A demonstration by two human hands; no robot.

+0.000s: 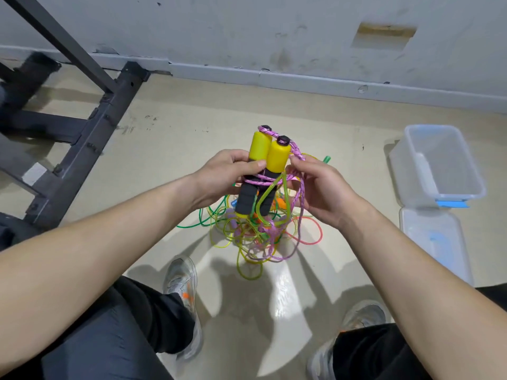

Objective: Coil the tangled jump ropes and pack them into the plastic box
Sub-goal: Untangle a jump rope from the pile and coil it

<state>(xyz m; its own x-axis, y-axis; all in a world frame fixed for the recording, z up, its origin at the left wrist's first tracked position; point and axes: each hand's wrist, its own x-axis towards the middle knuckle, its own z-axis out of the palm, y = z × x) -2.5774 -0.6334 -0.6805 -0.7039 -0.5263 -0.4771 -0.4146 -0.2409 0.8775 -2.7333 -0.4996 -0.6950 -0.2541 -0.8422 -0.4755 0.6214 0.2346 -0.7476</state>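
My left hand (233,174) grips a pair of yellow-and-black jump rope handles (267,163), held side by side and upright above the floor. A pink braided rope (297,152) runs from the handle tops and wraps around their black foam part. My right hand (321,190) pinches this pink rope just right of the handles. Below hangs a tangle of green, yellow, pink and orange ropes (247,234), partly resting on the floor. The clear plastic box (411,165) stands open on the floor at the right.
The box's clear lid (436,242) with blue clips lies on the floor in front of the box. A dark metal frame (90,127) stands at the left by the wall. My two shoes (181,281) are on the floor below the tangle.
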